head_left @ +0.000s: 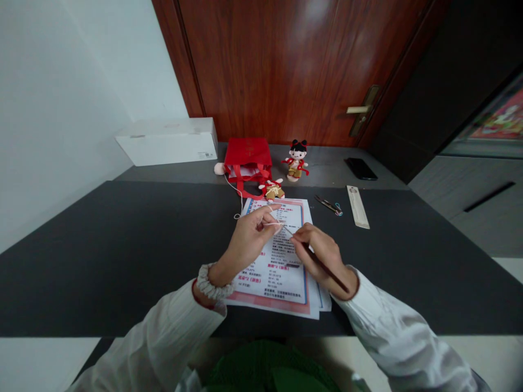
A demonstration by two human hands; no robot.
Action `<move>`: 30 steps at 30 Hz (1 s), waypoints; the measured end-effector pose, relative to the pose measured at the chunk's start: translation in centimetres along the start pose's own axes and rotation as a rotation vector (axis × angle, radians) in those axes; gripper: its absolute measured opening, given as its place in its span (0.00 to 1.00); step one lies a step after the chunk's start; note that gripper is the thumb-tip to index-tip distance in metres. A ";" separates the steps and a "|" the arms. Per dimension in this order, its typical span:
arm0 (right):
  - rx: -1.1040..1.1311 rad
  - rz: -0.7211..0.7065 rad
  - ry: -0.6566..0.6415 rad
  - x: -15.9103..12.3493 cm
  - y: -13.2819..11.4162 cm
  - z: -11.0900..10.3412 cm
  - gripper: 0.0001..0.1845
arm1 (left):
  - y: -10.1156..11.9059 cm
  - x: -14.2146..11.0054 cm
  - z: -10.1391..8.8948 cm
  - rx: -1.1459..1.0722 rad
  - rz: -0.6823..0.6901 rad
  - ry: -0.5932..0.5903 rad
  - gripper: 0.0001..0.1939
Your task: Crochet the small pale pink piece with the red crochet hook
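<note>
- White yarn (pixel 274 224) runs from the left hand (pixel 245 239) toward the tip of a slim dark crochet hook (pixel 338 282), above a printed sheet (pixel 281 286) lying on the dark worktop (pixel 102 256).
- Left fingers (pixel 265 215) are curled closed, pinching the strand.
- Right fingers (pixel 314 239) are closed around the hook's shaft, with the right hand (pixel 322 258) just beside the left.
- The yarn looks light, soft and limp; it seems best held close to the hook, kept taut between the left fingers.
</note>
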State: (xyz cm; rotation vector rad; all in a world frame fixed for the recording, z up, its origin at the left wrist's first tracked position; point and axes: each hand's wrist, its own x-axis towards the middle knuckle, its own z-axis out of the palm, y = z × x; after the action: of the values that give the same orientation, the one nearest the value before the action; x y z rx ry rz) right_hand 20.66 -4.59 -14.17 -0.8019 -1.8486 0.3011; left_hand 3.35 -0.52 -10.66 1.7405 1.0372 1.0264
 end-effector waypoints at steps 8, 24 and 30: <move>0.835 0.651 0.185 0.7 0.7 0.3 0.12 | -0.4 -0.3 -0.4 0.059 0.059 -0.032 0.06; -0.065 0.036 0.028 -0.5 0.4 1.2 0.05 | -0.6 -0.3 1.5 -0.531 -0.198 -0.091 0.22; -0.105 -0.208 0.076 -0.9 0.9 1.2 0.10 | 0.1 -0.4 1.0 -0.689 -0.312 -0.190 0.21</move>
State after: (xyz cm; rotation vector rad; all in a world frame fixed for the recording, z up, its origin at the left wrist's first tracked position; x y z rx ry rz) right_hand 20.12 -4.31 -15.87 -0.6756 -1.8692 0.0412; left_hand 4.19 -1.16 -10.93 1.0508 0.6883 0.8604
